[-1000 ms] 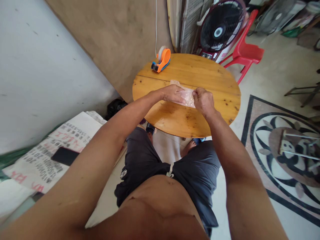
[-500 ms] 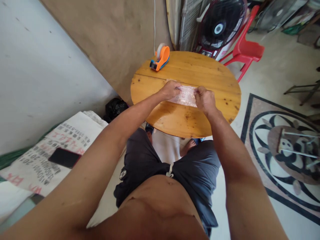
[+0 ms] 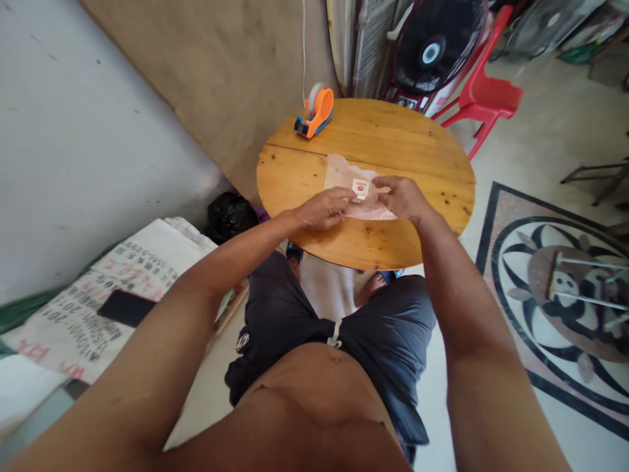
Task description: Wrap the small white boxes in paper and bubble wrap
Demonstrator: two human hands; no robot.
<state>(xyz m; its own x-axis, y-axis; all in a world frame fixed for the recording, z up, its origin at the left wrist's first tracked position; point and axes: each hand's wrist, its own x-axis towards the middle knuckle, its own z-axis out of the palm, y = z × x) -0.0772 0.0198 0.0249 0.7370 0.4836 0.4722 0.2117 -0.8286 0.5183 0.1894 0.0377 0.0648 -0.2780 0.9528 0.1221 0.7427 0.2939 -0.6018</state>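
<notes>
A sheet of clear bubble wrap lies spread on the round wooden table. A small white item with a red mark sits on the wrap between my hands. My left hand rests at the wrap's near edge, fingertips pinched on the wrap beside the small item. My right hand is at the wrap's right side, fingers curled onto it next to the item.
An orange and blue tape dispenser stands at the table's far left. Behind the table are a fan and a red plastic chair. A printed sack with a black phone lies on the floor at left.
The bubble wrap, bunched between both hands before, now lies opened flat, and the small white and red item shows on it. My left hand has drawn back toward me.
</notes>
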